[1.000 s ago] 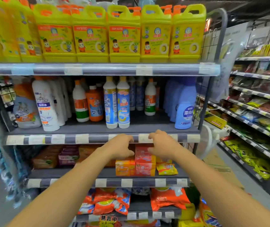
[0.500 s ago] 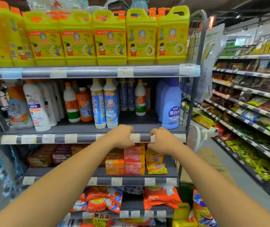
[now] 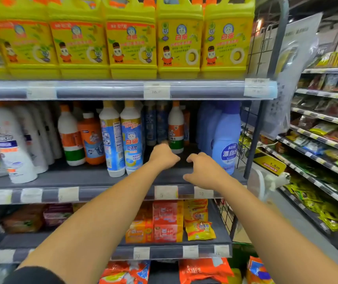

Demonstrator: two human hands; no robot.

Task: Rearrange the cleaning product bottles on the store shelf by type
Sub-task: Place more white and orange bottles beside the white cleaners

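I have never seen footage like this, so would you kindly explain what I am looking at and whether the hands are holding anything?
No machine here: a person wears a camera on the head, looking forward and down at their own bare arms. Yellow jugs fill the top shelf; the middle shelf carries cleaning bottles, among them a blue bottle at the right. The left hand, fingers curled, is by a white bottle with orange and green bands; whether they touch is hidden. The right hand hovers, fingers loosely curled, holding nothing.

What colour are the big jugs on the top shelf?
Bright yellow plastic jugs with orange caps, clearest in the head view.
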